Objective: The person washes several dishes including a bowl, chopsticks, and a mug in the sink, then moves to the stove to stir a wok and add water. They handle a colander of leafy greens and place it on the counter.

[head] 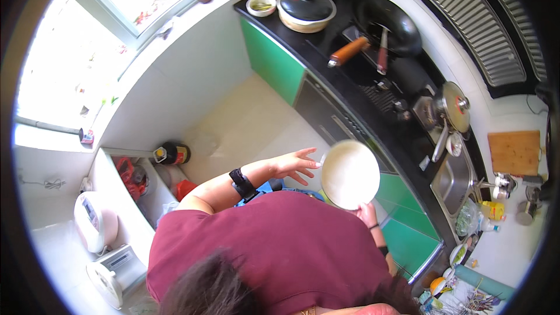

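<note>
A round, pale bowl or pot (351, 175) is tilted in front of me, its white inside facing the camera. My right hand (367, 215) grips its lower rim. My left hand (297, 165) has its fingers spread, with the fingertips near the left rim and nothing held. Whether a fingertip touches the rim, I cannot tell. The fingers of my right hand are partly hidden behind the vessel.
A black wok (389, 22) and a lidded casserole (306, 8) stand on the dark counter (323, 48). The sink (453, 179) is at the right, near a lidded pan (453, 105). A rice cooker (96, 221) and a dark bottle (173, 153) are at the left.
</note>
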### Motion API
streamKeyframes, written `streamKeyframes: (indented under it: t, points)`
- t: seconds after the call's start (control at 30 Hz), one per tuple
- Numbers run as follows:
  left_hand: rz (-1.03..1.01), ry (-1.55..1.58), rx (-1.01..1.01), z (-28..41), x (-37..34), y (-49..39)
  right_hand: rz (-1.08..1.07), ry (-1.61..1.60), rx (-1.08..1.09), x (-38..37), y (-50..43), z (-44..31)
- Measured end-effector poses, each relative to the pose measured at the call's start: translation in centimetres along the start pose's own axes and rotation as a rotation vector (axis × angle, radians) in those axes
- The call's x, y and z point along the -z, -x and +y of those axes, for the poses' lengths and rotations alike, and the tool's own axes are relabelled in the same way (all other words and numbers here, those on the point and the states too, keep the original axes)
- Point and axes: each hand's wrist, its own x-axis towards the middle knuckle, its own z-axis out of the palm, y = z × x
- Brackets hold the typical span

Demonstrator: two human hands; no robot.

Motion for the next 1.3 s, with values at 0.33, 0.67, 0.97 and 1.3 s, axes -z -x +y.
streamKeyframes:
  t: [0.33,0.67,0.97,1.3]
  points:
    - [0.166,0.446,-0.237,2.7,15.5,9.5,-0.387,0.510,-0.049,-29.7,-10.2,-7.2]
    - [0.356,0.373,-0.272,17.3,21.7,0.4,-0.020,0.873,0.879,-32.4,-19.8,-28.4]
    - [0.270,0.301,-0.215,26.7,24.6,-9.5,0.612,1.759,0.560,-28.1,-28.2,-37.1]
    - [0.121,0.220,-0.077,32.7,25.7,-16.2,0.153,0.063,0.413,-24.0,-27.0,-38.8]
